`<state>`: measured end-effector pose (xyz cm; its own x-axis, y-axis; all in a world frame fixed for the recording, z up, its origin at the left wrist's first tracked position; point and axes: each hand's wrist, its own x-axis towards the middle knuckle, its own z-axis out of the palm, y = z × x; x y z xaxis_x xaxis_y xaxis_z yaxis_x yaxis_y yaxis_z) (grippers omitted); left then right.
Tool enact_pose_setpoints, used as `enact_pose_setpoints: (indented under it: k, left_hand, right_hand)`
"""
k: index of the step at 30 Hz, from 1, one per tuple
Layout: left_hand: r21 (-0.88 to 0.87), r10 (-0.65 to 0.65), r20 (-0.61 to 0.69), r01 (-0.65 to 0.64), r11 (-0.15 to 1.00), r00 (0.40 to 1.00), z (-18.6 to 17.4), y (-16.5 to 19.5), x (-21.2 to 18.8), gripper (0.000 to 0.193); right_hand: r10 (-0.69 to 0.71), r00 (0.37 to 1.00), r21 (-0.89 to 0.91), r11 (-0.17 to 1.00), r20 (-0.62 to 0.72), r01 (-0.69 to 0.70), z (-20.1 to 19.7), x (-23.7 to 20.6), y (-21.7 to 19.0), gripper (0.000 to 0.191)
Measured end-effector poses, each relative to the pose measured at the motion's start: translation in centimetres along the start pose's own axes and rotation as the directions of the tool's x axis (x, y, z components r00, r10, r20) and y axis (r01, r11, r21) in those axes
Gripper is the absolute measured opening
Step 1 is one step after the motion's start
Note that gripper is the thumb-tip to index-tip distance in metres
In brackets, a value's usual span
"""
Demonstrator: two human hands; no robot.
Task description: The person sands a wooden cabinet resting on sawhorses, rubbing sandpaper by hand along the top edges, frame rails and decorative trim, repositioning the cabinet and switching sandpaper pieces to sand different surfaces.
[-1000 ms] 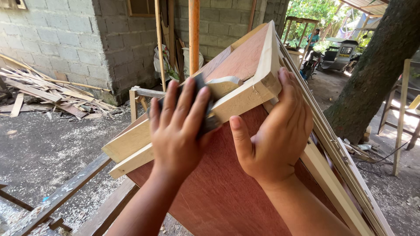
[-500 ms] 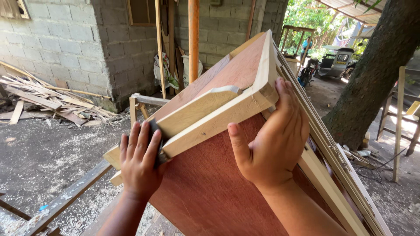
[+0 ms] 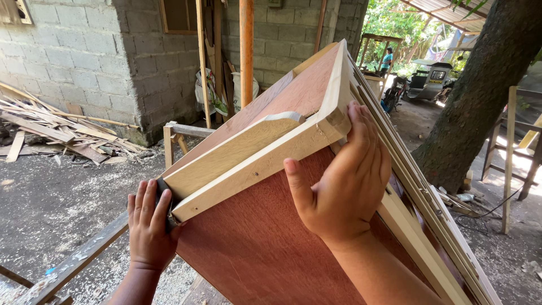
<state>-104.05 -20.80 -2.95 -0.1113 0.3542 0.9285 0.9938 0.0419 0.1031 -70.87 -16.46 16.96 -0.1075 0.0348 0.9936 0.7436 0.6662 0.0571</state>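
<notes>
A tilted wooden piece, a reddish-brown plywood panel [image 3: 254, 243] framed with pale wood strips [image 3: 254, 164], fills the middle of the view. My right hand [image 3: 339, 186] grips its upper right corner, fingers wrapped over the pale frame and thumb on the red panel. My left hand [image 3: 148, 226] is at the lower left end of the pale strip, pressing a small dark piece, likely sandpaper [image 3: 168, 220], against the wood. Most of that dark piece is hidden under my fingers.
A grey block wall [image 3: 73, 56] stands behind, with scrap wood [image 3: 51, 133] piled at the left. An orange post [image 3: 246, 51] and leaning boards are at the back. A tree trunk [image 3: 480, 96] rises on the right. Sawdust covers the ground; a distant person and vehicle [image 3: 429, 79] are far back.
My left hand has slid down and left along the pale strip, from near the top to its lower end. My right hand has kept its hold on the corner.
</notes>
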Motion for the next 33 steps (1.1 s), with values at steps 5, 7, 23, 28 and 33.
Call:
enact_pose_setpoints:
  k: [5,7,23,28,33]
  left_hand:
    - [-0.025,0.008,-0.004,-0.008,1.000,1.000,-0.2,0.3,0.2,0.071]
    - [-0.034,0.013,-0.009,-0.013,0.999,1.000,-0.3,0.3,0.2,0.070]
    - [-0.051,0.155,-0.152,-0.164,0.985,0.976,-2.2,8.9,7.1,0.058]
    - [-0.184,0.164,-0.321,-0.231,0.955,0.933,-3.8,16.8,13.0,0.063]
    - [-0.189,0.203,-0.254,-0.255,0.948,0.946,-6.7,22.7,17.7,0.057]
  right_hand:
    - [0.005,1.000,-0.019,1.000,-0.002,-0.005,0.0,0.2,0.0,0.084]
    - [0.001,1.000,-0.014,1.000,-0.007,-0.002,0.0,0.2,0.0,0.084]
    - [0.005,1.000,0.027,1.000,-0.009,-0.004,-0.1,0.0,-0.1,0.081]
    - [0.003,1.000,0.064,0.998,-0.013,-0.002,-0.1,-0.1,0.1,0.082]
    - [0.011,1.000,0.113,0.994,-0.023,-0.009,-0.3,-0.2,0.2,0.081]
